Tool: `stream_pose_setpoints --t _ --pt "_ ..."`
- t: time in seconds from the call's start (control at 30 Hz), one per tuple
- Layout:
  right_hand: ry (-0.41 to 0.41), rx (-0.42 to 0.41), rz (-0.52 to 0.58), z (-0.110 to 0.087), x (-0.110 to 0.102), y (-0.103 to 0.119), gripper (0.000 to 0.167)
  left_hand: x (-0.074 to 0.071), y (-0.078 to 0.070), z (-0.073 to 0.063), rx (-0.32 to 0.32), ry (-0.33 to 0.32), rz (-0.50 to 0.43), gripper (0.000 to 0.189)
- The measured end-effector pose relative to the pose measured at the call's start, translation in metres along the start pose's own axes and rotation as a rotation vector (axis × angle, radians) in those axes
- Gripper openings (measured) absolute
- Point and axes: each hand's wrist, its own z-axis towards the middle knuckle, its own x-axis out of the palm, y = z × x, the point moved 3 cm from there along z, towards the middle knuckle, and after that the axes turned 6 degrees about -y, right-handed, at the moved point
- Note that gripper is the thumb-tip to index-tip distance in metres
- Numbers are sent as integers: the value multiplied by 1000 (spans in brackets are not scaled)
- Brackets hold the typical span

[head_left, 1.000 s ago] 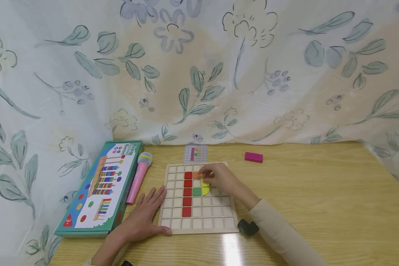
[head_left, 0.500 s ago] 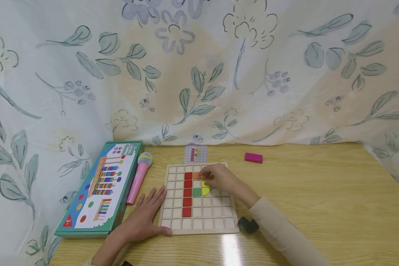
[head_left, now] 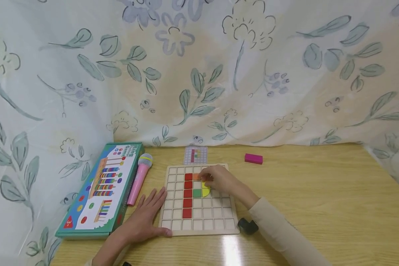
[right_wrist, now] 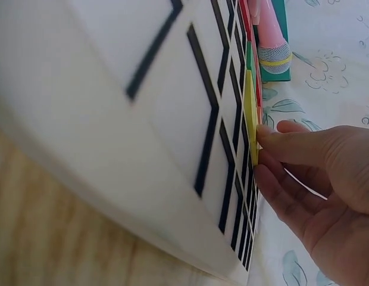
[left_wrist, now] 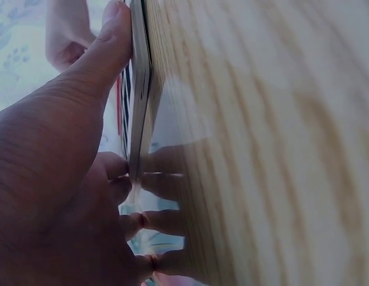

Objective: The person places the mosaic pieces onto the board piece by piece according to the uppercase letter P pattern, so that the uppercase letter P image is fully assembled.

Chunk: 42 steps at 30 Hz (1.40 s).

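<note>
A wooden grid board lies in front of me in the head view. Red tiles form a column in it, with an orange tile, a green tile and a rounded yellow tile to their right. My left hand rests flat at the board's left side, fingers spread and thumb along the near edge. Over the yellow tiles, my right hand pinches a yellow tile between thumb and fingertips, right at the board's surface. The fingers partly hide that tile in the head view.
Behind the board lies a small pattern card. A pink microphone and a green-edged game box sit to the left. A magenta block is at the back right, before a floral cloth.
</note>
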Motion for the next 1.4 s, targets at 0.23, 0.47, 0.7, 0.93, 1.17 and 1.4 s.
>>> stream_pose_setpoints --t 0.23,0.47,0.7,0.93,1.17,1.4 --pt "-11 -17 -40 -4 -1 3 26 0 -1 0 3 5 -4 119" --pt "-23 -10 -38 -10 -7 9 29 -2 -1 2 11 4 3 119" --pt "-45 41 -7 -25 -21 8 26 -2 0 2 11 4 15 119" --pt "-98 32 -52 -47 -50 -2 22 -1 0 1 15 3 16 119" --pt "-161 -5 -90 -68 -73 -26 22 -2 0 1 1 10 15 120" --pt "-163 20 -138 -88 -88 -45 22 -3 -1 1 1 21 29 120"
